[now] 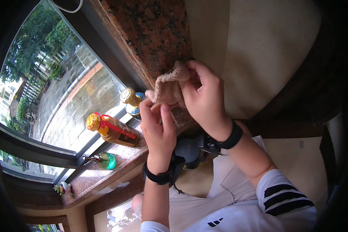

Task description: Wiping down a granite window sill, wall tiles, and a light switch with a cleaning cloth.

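- My left hand (157,125) pinches the near lower edge of a beige knitted cloth (168,88) between thumb and fingers.
- My right hand (204,96) grips the same cloth from the right, fingers curled over its far edge.
- The cloth hangs bunched between both hands, above the granite windowsill (150,38).
- Left of it stand a blue patterned bottle (132,101), an amber bottle with a red ribbon (114,130) and a small green glass bottle (106,160).

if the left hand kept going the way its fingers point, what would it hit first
The left hand points up at the tan cloth that its fingers already pinch, so the cloth comes first. Past it lies the speckled granite sill, though depth is hard to judge.
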`<state>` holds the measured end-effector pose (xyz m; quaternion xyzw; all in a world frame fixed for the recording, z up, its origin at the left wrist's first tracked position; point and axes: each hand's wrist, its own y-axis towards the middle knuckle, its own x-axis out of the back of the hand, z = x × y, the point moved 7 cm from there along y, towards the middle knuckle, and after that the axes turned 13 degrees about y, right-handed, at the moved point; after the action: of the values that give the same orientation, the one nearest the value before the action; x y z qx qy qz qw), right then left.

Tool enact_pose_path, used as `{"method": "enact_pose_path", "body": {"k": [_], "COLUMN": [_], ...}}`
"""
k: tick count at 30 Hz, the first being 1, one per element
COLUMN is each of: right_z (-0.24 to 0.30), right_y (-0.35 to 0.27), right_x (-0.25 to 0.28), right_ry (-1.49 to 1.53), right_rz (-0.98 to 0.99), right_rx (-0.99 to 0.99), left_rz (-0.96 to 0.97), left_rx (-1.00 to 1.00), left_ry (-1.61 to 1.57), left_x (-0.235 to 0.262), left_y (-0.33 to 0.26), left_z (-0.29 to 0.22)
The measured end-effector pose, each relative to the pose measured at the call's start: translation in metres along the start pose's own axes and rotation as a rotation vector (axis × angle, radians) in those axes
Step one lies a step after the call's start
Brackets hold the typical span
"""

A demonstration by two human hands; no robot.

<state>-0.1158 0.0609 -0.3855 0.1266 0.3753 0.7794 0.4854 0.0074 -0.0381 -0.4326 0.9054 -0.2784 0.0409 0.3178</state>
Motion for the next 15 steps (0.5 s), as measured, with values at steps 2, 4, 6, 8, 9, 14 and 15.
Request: {"method": "enact_pose_path", "body": {"k": [2, 4, 6, 8, 9, 14, 15], "right_z": [0.005, 0.017, 0.039, 0.039, 0.038, 0.012, 0.0], "right_y": [0.011, 0.025, 0.066, 0.065, 0.063, 0.022, 0.004], "right_x": [0.0, 0.01, 0.008, 0.008, 0.008, 0.007, 0.01], "right_ry": [0.029, -0.17, -0.086, -0.11, -0.135, -0.107, -0.179], "right_rz": [0.036, -0.028, -0.056, -0.028, -0.007, 0.093, 0.165], "right_rx": [-0.001, 0.188, 0.236, 0.222, 0.219, 0.136, 0.142], "left_rz": [-0.046, -0.09, -0.166, -0.232, -0.233, -0.245, -0.206], "left_rx": [-0.035, -0.139, -0.169, -0.225, -0.213, -0.088, -0.044], "left_ry": [0.071, -0.009, -0.024, -0.01, -0.01, 0.201, 0.2], "left_x": [0.008, 0.002, 0.005, 0.013, 0.016, 0.015, 0.005], "left_y": [0.014, 0.027, 0.041, 0.058, 0.061, 0.051, 0.043], "left_z": [-0.016, -0.032, -0.043, -0.067, -0.071, -0.056, -0.042]}}
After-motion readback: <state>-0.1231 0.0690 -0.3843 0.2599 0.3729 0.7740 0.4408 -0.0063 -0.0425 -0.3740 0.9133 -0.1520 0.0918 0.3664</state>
